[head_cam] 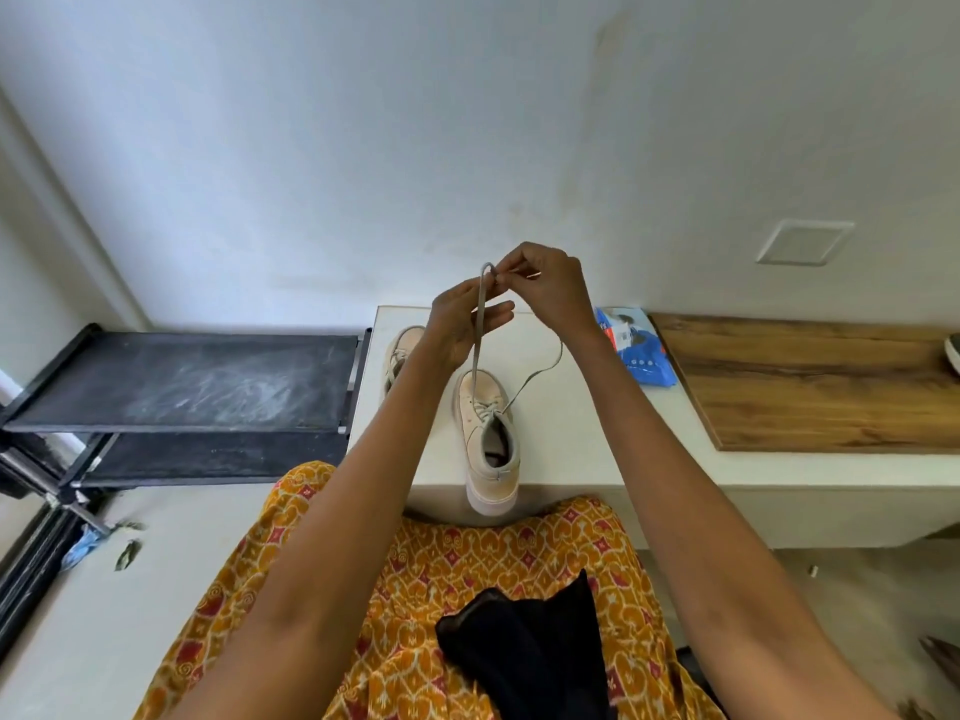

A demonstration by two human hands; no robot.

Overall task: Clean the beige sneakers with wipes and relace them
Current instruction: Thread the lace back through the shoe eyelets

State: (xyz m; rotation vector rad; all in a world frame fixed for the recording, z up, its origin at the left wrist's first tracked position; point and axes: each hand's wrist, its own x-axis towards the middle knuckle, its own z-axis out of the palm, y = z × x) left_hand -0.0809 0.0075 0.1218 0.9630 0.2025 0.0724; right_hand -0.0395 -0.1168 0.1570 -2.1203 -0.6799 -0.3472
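Note:
A beige sneaker (488,439) stands on the white ledge (571,449), heel toward me and overhanging the front edge. Its grey lace (479,330) runs up from the eyelets, and both ends are raised above the shoe. My left hand (462,324) holds one strand near the top. My right hand (545,283) pinches the lace ends together just above it. A loose loop of the lace (540,368) hangs down to the right. The second beige sneaker (402,350) lies behind my left wrist, partly hidden.
A blue wipes pack (636,345) lies on the ledge to the right, beside a wooden board (810,381). A black shoe rack (197,381) stands at the left. A black cloth (524,646) rests on my orange patterned lap.

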